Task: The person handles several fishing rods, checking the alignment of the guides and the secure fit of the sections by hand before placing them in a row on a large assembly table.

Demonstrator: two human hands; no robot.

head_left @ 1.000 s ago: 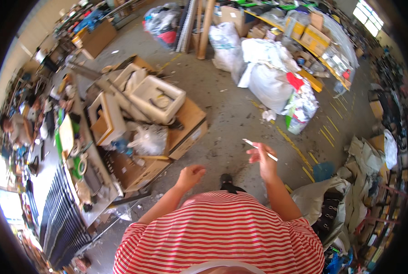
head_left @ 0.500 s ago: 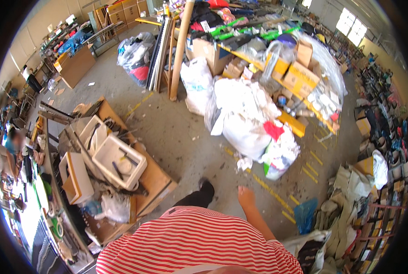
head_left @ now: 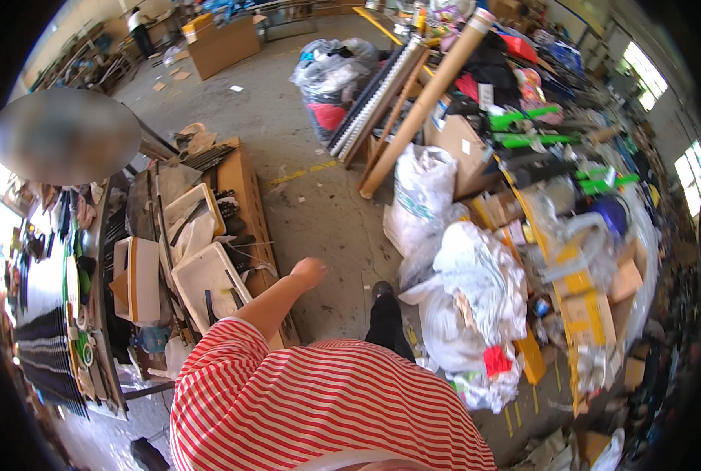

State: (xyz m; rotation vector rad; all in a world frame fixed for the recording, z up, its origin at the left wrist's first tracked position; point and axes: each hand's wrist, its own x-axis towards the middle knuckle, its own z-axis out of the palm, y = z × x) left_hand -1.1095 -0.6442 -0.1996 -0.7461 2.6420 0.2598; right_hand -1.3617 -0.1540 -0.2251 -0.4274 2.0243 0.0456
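Observation:
My left hand (head_left: 309,272) swings out ahead of my body, above the floor and just beyond the edge of the low wooden bench (head_left: 258,228). It is small and blurred, so whether the fingers are curled or spread does not show; I see nothing held in it. Nearest to it are the white foam boxes (head_left: 209,286) on that bench, with tools and cloth inside. My right hand is out of sight. One dark shoe (head_left: 382,290) steps forward on the grey floor.
To the right, white sacks (head_left: 422,184) and a heap of white cloth (head_left: 480,275) stand against a table piled with boxes. A long cardboard tube (head_left: 429,102) leans there beside dark rails. Further off stands a stuffed clear bag (head_left: 335,86). A person is at the left.
The view has turned to the left and moved forward, so the sacks and bench shift. My left arm has swung into view; my right arm, visible before, is gone.

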